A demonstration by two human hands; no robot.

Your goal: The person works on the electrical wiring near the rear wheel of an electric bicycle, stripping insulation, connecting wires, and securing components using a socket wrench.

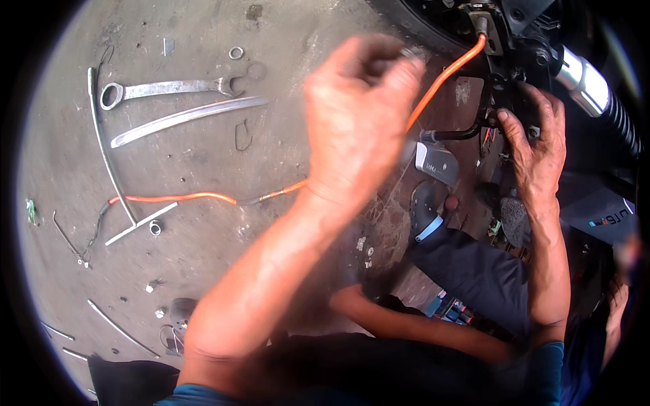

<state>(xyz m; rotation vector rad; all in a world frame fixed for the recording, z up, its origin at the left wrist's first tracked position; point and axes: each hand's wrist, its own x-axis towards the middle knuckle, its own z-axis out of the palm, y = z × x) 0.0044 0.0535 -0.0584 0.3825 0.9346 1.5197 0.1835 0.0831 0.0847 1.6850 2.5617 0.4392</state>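
Observation:
My left hand is raised in the centre, slightly blurred, its fingertips closed on a small metal piece. Just right of it runs an orange cable, fixed at its top to a metal bracket on a black vehicle. My right hand grips a black part of the vehicle, thumb and fingers curled on it, near a chrome-sleeved shock absorber. A grey-and-black part lies below the cable. What the right fingertips touch underneath is hidden.
Concrete floor at left holds a wrench, curved metal bar, T-handle tool, more orange cable, rings and rods. Below are a dark-trousered leg with a shoe, and another bare limb. Another person's hand shows at far right.

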